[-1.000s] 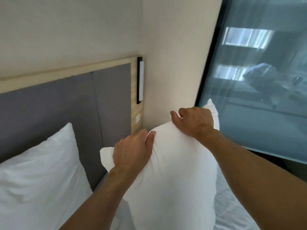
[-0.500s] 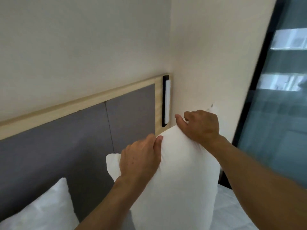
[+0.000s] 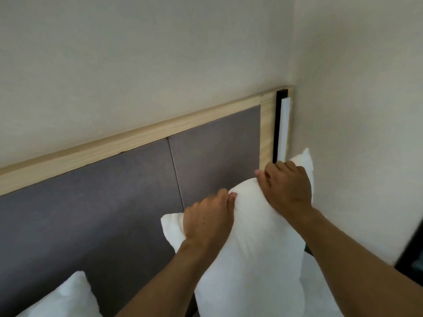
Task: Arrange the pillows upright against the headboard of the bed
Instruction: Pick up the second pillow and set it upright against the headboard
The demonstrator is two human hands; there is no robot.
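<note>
A white pillow (image 3: 254, 255) stands upright in front of the grey padded headboard (image 3: 109, 209) with its light wooden frame, near the right corner of the bed. My left hand (image 3: 208, 220) grips the pillow's top edge near its left corner. My right hand (image 3: 288, 188) grips the same top edge near the right corner, close to the side wall. A second white pillow (image 3: 66, 298) leans against the headboard at the lower left, mostly cut off by the frame edge. Whether the held pillow touches the headboard is hidden.
A black and white vertical light strip (image 3: 282, 126) is fixed at the headboard's right end. The beige side wall (image 3: 357, 133) stands right beside the pillow. White bedding (image 3: 320, 296) shows at the lower right, and a dark window frame (image 3: 409, 259) at the right edge.
Both hands have carried the pillow up and toward the headboard's right corner. The view has swung left and up, so the window has almost left the frame.
</note>
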